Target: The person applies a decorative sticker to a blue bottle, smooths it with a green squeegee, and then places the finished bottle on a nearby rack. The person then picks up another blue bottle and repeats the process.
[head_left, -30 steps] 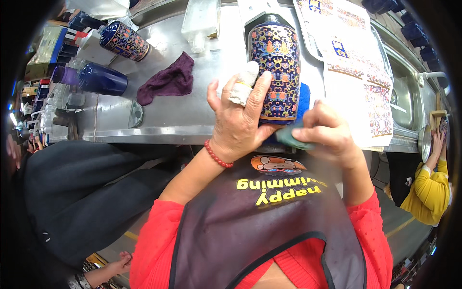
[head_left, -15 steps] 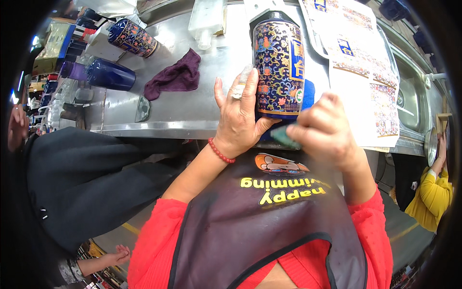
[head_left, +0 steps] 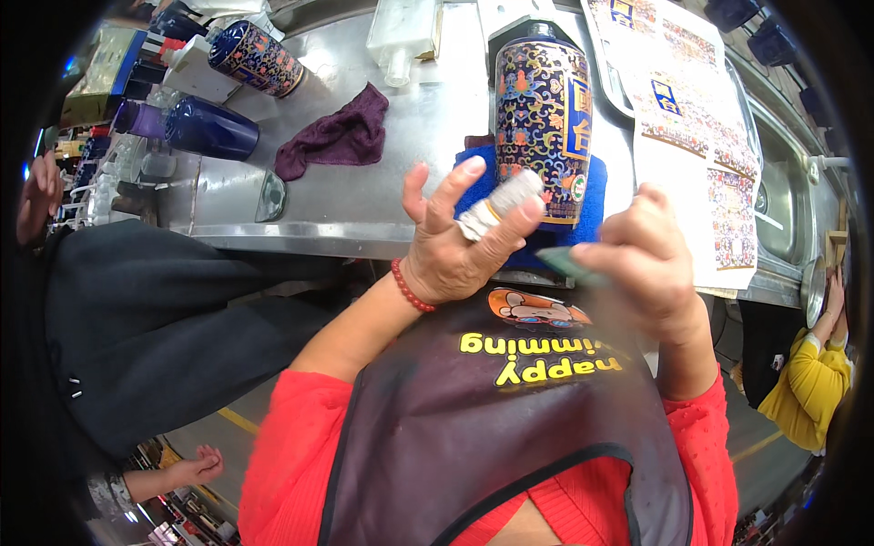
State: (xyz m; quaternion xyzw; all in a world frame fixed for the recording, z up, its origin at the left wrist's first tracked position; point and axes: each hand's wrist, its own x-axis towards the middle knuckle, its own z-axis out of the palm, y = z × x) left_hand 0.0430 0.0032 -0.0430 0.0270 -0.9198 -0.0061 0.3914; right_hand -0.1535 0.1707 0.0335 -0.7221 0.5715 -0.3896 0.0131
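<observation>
A dark blue bottle (head_left: pixel 539 123) with a colourful floral wrap lies on a bright blue cloth (head_left: pixel 594 196) in front of me. Just left of its near end is my left hand (head_left: pixel 455 241), open, fingers spread, one of them wrapped in whitish tape. The thumb overlaps the bottle's lower edge; whether it touches, I cannot tell. My right hand (head_left: pixel 642 264), partly blurred, pinches a flat green scraper (head_left: pixel 564 261) at the bottle's near right. Right of the bottle lies a sheet of printed labels (head_left: pixel 678 150) in the same floral pattern.
A crumpled purple cloth (head_left: pixel 341 136) and a clear glass piece (head_left: pixel 271 197) lie on the metal table (head_left: pixel 223 196). More blue bottles (head_left: pixel 214 127) stand left. A clear bottle (head_left: pixel 403 38) lies at the back; a sink (head_left: pixel 783 191) is right. Other people are at both sides.
My left hand has come off the bottle's side, turned and opened. More of the blue cloth shows. The right hand keeps the green scraper, slightly right of where it was.
</observation>
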